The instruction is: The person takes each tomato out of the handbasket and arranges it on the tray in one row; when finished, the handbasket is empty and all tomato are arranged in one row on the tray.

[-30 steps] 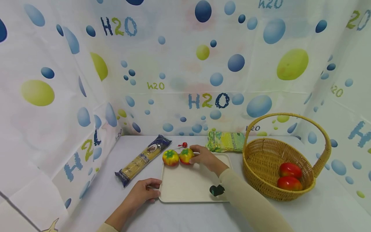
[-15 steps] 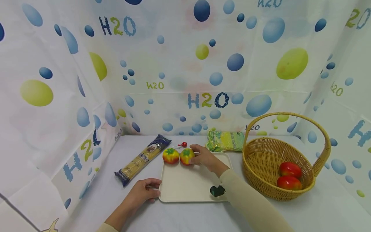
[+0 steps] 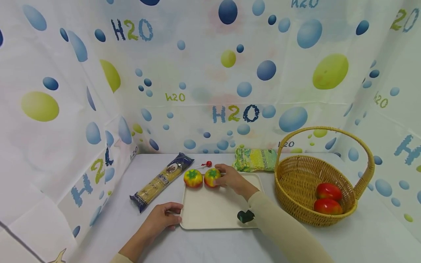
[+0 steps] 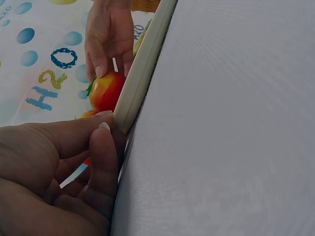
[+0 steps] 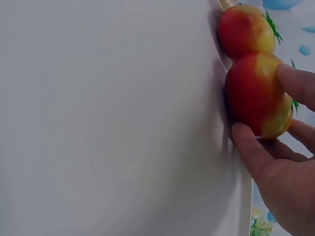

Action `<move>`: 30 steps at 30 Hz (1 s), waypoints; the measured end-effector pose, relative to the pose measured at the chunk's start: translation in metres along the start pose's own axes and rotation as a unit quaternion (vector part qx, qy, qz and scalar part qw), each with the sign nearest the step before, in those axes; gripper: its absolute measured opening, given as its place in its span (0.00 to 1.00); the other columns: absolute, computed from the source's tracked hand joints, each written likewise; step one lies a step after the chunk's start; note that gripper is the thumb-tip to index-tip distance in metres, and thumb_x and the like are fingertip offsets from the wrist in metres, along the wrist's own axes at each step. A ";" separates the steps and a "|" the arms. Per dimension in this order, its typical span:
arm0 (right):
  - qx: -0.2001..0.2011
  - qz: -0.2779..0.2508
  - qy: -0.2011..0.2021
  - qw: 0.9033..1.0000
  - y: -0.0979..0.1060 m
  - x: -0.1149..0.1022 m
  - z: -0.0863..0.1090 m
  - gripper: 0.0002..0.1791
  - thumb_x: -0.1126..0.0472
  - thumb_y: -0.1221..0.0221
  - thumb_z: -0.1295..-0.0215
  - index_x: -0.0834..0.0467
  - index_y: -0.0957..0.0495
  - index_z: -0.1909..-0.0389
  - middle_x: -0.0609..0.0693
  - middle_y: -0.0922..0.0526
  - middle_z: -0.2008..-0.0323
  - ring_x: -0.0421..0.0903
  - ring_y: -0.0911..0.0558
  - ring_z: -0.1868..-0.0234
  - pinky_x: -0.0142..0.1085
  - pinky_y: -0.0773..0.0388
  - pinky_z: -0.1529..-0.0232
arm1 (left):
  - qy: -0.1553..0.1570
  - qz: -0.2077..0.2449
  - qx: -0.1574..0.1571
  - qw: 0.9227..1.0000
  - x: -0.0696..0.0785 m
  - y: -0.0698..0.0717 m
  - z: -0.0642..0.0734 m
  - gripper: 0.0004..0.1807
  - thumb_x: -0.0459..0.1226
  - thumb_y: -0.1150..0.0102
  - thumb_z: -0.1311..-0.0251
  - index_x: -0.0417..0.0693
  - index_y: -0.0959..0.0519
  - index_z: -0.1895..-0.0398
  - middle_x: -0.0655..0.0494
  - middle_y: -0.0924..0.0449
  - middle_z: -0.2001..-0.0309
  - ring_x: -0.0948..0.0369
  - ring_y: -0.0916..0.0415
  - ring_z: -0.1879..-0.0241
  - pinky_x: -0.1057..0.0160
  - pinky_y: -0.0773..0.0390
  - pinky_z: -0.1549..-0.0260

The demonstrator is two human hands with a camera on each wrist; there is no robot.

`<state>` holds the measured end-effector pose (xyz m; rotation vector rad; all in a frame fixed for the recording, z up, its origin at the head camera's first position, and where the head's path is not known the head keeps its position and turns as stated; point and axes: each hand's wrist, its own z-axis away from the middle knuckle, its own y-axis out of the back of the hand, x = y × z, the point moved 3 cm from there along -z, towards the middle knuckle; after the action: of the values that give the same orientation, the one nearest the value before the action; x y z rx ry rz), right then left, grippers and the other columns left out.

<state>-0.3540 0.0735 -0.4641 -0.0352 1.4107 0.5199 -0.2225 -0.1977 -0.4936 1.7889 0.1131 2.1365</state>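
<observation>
Two red-and-yellow persimmons with green leafy tops sit side by side at the far left corner of a cream rectangular tray (image 3: 213, 208). My right hand (image 3: 231, 179) holds the right persimmon (image 3: 210, 178), with thumb and fingers spread round its side. In the right wrist view, that persimmon (image 5: 258, 96) lies against the tray's rim, close beside the left persimmon (image 5: 245, 32). My left hand (image 3: 163, 215) is at the tray's near left side. In the left wrist view, its thumb and forefinger pinch the tray's rim (image 4: 140, 71).
Left of the tray lies a spaghetti pack (image 3: 162, 182). Behind it are a red lollipop (image 3: 208, 164) and a green-yellow packet (image 3: 255, 159). A wicker basket (image 3: 296, 179) with a tall handle stands right, holding two red fruits (image 3: 329, 199). A dark green object (image 3: 245, 216) shows beside the right sleeve.
The left persimmon has rocked slightly, its green top shifting a little. Both hands keep their places, the right on its persimmon and the left at the tray; the head view drifts slightly.
</observation>
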 end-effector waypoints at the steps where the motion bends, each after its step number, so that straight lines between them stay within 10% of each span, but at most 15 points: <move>1: 0.001 0.001 -0.002 1.000 0.000 0.000 0.000 0.39 0.67 0.31 0.38 0.56 0.34 0.26 0.59 0.33 0.27 0.60 0.33 0.28 0.54 0.33 0.29 | 0.000 0.001 -0.001 1.000 0.000 0.000 0.000 0.26 0.29 0.29 0.46 0.34 0.21 0.42 0.48 0.19 0.53 0.58 0.22 0.64 0.62 0.16 0.69; 30: 0.007 0.008 -0.007 1.000 0.003 -0.008 0.010 0.40 0.66 0.32 0.37 0.54 0.36 0.24 0.59 0.34 0.27 0.61 0.30 0.30 0.52 0.24 0.37 | 0.006 0.005 0.002 1.000 0.001 0.000 0.001 0.25 0.29 0.29 0.46 0.35 0.20 0.42 0.48 0.19 0.54 0.59 0.23 0.65 0.63 0.17 0.70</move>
<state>-0.3465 0.0763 -0.4541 -0.0084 1.4024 0.5223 -0.2212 -0.1973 -0.4922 1.7822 0.1109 2.1566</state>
